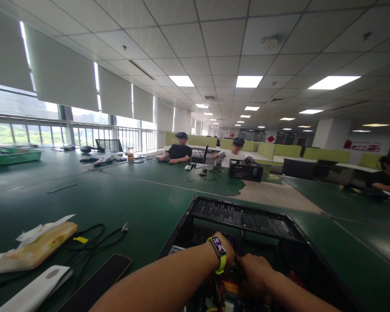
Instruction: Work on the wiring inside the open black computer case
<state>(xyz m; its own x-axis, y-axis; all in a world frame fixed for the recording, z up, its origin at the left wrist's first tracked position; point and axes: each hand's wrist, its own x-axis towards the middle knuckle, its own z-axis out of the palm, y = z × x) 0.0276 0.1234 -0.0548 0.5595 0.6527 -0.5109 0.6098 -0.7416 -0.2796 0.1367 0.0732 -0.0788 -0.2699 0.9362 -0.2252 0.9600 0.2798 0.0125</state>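
Note:
An open black computer case (243,219) lies before me on the green table, and both hands reach inside it. My left hand (227,249), below a yellow-green smart band (218,249), is bent away from me, so its fingers are hidden. Close beside it, my right hand (255,266) has curled fingers pointing towards the left hand; whatever they grip is too dark to make out. Bundled coloured wires (219,288) run under the hands. A yellow-orange strip of cable (232,287) shows next to the right hand, deep in the case.
Left of the case lie a phone (99,277), a black cable (107,232), a tissue pack (48,245) and a white object (39,288). Further off are a green basket (16,157), a jar (130,154) and another black case (245,171). Several people sit around the tables.

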